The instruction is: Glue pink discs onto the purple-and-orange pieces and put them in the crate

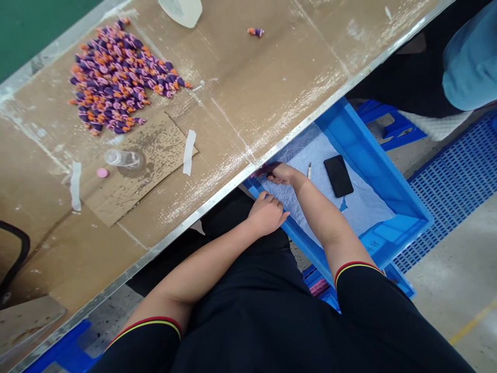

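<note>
Dark shirt cloth (pixel 248 321) fills the view nearest the camera, and out of its red-and-yellow-trimmed sleeves both bare forearms reach towards the blue bin (pixel 373 155) tucked against the worktop (pixel 248 93). Set so close, the bin likely spares a long reach. The right hand (pixel 280 173) dips into its corner beside the worktop's edge, fingers bent inward at a few pink bits (pixel 259 171); whether they grip any, I cannot tell. The left hand (pixel 267 213) sits just outside, by the bin's near side, back upward and fingers loosely curled. It may be bracing there, but its palm is hidden, so I cannot tell whether it holds something.

A crumpled pale sheet (pixel 365 207) lines the bin, probably to keep the contents clean. On it lie a black phone (pixel 338 176) and a slim knife-like tool (pixel 309 170), within easy reach of the right hand.

Across the worktop, small purple, pink and orange pieces are heaped in one pile (pixel 112 80), perhaps to keep them together; a single piece (pixel 256 32) lies well apart. Below the pile is a spotted cardboard sheet (pixel 163 140), with one tape strip (pixel 189 152) at its right end and another (pixel 75 186) at its left, apparently to stop it sliding. It seems to shield the surface under a clear container (pixel 124 159), with a pink disc (pixel 102 172), possibly its cap, just beside.
</note>
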### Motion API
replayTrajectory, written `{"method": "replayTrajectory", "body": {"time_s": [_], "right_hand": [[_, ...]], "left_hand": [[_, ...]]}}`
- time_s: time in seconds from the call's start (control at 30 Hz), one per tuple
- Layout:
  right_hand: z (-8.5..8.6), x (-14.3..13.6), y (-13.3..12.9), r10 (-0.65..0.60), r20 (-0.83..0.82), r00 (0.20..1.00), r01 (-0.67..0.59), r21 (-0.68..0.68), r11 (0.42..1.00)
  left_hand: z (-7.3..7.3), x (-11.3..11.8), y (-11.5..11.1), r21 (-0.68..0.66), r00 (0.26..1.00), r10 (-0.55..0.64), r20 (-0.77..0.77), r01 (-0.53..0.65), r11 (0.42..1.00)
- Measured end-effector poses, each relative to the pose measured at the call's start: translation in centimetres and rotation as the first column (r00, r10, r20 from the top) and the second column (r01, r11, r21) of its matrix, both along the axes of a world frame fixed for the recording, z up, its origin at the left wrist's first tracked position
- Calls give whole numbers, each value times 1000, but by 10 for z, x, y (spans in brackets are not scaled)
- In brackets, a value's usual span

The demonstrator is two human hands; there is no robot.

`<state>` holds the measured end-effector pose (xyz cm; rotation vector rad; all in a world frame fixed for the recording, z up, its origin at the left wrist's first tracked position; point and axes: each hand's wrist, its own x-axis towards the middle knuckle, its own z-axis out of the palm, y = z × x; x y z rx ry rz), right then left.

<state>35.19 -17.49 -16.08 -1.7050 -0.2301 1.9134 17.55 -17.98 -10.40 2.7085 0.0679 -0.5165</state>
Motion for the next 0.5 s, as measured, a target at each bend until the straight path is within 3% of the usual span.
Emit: {"method": "replayTrajectory", "body": {"time_s": [0.5], "right_hand": [[-5, -1, 6, 16, 65, 998, -17, 15, 1000]], "left_hand": [[-6, -3, 0, -28, 999, 22, 46, -20, 999]]}}
